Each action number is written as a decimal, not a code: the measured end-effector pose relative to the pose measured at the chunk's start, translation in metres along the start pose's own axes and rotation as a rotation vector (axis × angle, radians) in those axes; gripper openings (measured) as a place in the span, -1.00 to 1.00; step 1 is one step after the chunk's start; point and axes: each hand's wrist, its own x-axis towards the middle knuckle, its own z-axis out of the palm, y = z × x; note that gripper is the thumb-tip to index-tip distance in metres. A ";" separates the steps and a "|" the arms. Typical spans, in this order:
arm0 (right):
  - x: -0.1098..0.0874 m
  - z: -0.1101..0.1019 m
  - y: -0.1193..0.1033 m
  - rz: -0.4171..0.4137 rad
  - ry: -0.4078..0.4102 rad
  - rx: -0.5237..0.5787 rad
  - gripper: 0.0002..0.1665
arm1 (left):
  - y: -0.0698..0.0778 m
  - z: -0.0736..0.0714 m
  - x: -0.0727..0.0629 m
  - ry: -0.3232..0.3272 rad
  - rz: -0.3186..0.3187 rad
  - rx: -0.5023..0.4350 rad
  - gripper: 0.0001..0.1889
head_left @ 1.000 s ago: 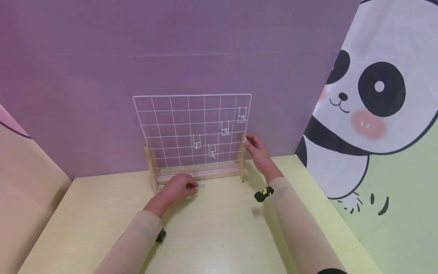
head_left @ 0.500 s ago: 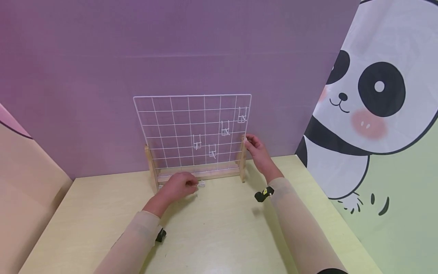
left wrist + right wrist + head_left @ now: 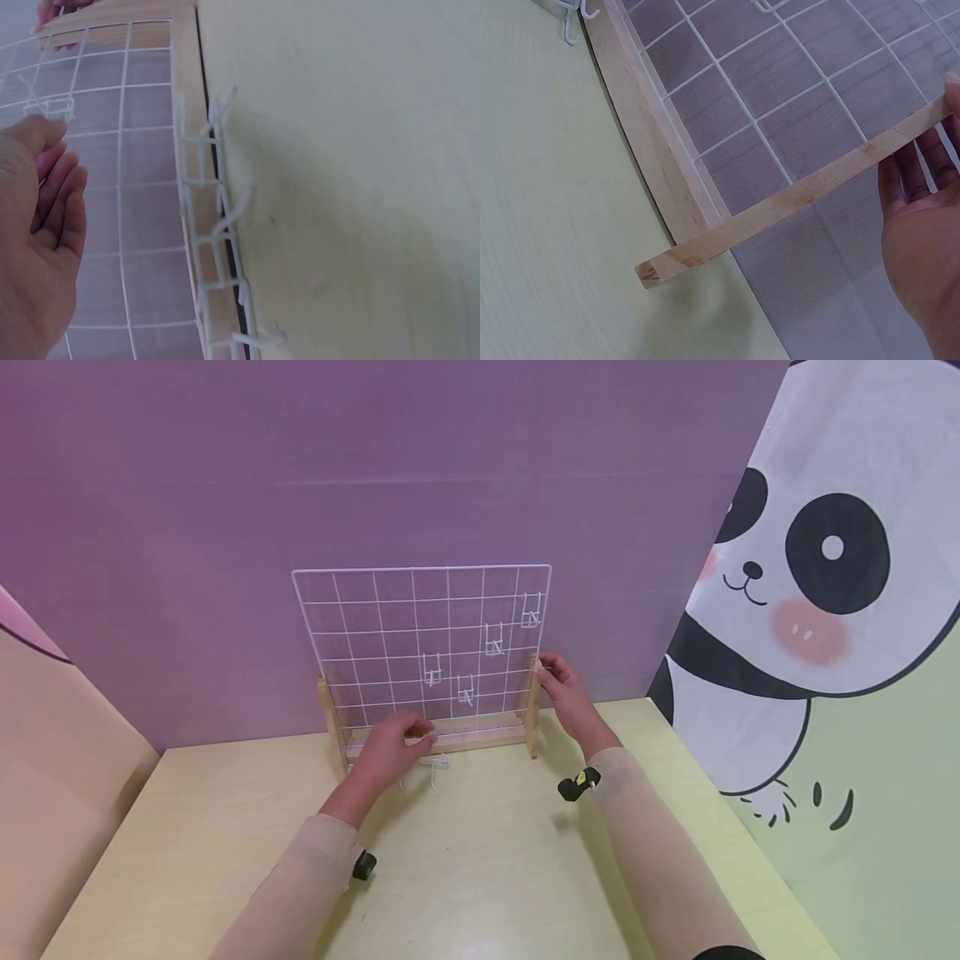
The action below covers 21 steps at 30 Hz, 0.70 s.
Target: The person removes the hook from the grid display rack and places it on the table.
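Note:
A white wire grid panel [image 3: 390, 635] stands upright in a wooden stand [image 3: 465, 742], with several white wire hooks on its right half, one of them a hook [image 3: 493, 642]. My left hand [image 3: 386, 752] is raised before the grid's lower edge, fingers loosely curled and nothing visible in them. Its thumb overlaps a hook [image 3: 49, 109] on the grid in the left wrist view. Below that hand, white hooks [image 3: 217, 240] lie in a row along the base. My right hand [image 3: 567, 697] grips the stand's right wooden post [image 3: 802, 196], thumb in front, fingers behind.
The stand rests at the back of a pale wooden table [image 3: 480, 877], close to a purple wall panel [image 3: 480, 468]. A panda picture [image 3: 810, 610] covers the wall on the right. A black wrist device [image 3: 579, 785] sits on the right sleeve.
My left hand has risen slightly from the hooks at the base toward the grid, uncovering more of them. The right hand stays on the post.

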 end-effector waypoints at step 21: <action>-0.001 0.000 -0.002 0.005 0.004 -0.005 -0.61 | 0.037 -0.003 0.024 0.425 0.080 -0.210 -0.64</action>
